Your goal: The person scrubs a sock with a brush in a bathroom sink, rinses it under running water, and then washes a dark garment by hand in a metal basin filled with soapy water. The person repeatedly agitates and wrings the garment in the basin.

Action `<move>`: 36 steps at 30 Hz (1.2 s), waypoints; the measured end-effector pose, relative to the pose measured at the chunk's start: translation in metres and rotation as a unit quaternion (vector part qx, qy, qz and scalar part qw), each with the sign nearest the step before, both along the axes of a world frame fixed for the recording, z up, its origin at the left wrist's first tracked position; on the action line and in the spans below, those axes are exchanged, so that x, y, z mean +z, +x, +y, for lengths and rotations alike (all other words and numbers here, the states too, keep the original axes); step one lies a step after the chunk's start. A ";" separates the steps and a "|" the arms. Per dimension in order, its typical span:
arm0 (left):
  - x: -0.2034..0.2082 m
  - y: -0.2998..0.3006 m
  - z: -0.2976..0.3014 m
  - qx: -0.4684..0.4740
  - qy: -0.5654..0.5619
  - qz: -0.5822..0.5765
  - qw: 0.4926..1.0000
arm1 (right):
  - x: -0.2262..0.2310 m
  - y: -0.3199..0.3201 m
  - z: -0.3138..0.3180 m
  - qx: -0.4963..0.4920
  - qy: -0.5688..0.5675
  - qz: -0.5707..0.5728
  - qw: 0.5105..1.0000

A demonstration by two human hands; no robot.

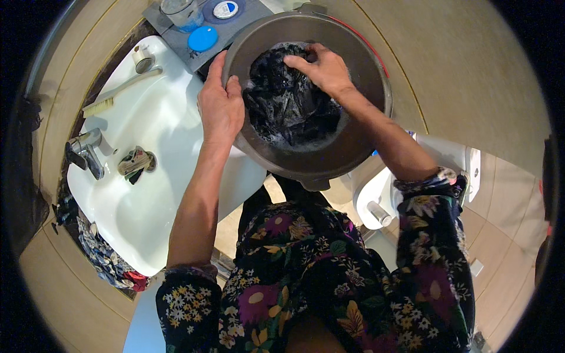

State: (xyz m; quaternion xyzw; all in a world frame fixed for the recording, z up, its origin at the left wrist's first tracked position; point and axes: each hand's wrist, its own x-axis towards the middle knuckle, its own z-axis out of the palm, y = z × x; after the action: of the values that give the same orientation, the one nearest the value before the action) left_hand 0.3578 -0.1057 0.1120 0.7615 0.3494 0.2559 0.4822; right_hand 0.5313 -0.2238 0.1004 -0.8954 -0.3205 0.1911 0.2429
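Note:
A large grey-brown plastic basin holds soaked black cloth with thin suds and water around it. My left hand grips the basin's left rim, with the thumb over the edge and a finger stretched along the outside. Inside the basin, my right hand reaches onto the far right part of the cloth. Its thumb and forefinger are spread apart against the wet folds; the other fingers are partly hidden.
A white sink with a chrome tap, a long-handled brush and a small crumpled rag is on the left. Beyond it stand a glass jar and a blue lid. A toilet lies below right.

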 end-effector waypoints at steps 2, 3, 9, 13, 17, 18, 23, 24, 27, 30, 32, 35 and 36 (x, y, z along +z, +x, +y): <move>0.004 -0.001 -0.001 0.004 0.020 0.020 1.000 | -0.004 -0.006 0.009 -0.001 -0.022 -0.133 0.991; 0.004 -0.002 -0.001 0.005 0.029 0.030 0.999 | -0.007 -0.003 0.009 0.008 -0.056 -0.114 0.992; 0.005 0.002 -0.003 0.008 0.048 0.044 0.998 | -0.033 0.014 0.030 -0.019 -0.078 0.173 0.982; 0.009 0.003 0.000 0.017 0.057 0.071 0.996 | -0.023 0.007 0.028 0.051 -0.007 0.255 0.966; 0.009 0.001 -0.001 0.026 0.016 0.057 0.998 | 0.007 -0.007 0.004 0.287 0.046 0.082 0.953; 0.010 0.001 -0.001 0.030 0.010 0.060 0.998 | 0.024 -0.015 -0.007 0.317 0.021 0.013 0.948; 0.007 0.002 0.002 0.017 0.016 0.026 0.999 | 0.039 -0.050 -0.049 0.415 -0.012 -0.117 0.902; 0.005 0.003 0.002 0.012 0.010 0.016 1.000 | 0.028 -0.055 -0.047 0.415 -0.010 -0.110 0.903; 0.002 0.003 0.000 0.003 -0.005 -0.003 1.000 | 0.005 -0.071 -0.032 0.405 -0.083 -0.096 0.906; 0.005 0.003 -0.004 0.003 -0.037 0.006 0.999 | -0.021 -0.068 -0.013 0.393 -0.019 -0.171 0.904; 0.012 0.005 -0.005 0.007 -0.084 0.022 0.996 | -0.034 -0.064 0.002 0.380 -0.022 -0.221 0.898; 0.014 0.004 -0.005 0.013 -0.065 0.025 0.998 | -0.044 -0.054 0.023 0.340 0.000 -0.179 0.923; 0.013 0.004 -0.004 0.012 -0.044 0.029 0.999 | -0.042 -0.052 0.027 0.300 0.018 -0.166 0.939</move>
State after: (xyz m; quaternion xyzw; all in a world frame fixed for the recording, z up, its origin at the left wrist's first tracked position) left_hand 0.3617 -0.1100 0.1253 0.7424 0.3831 0.2244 0.5018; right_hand 0.4790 -0.1965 0.0587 -0.7724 -0.6132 0.0976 0.1337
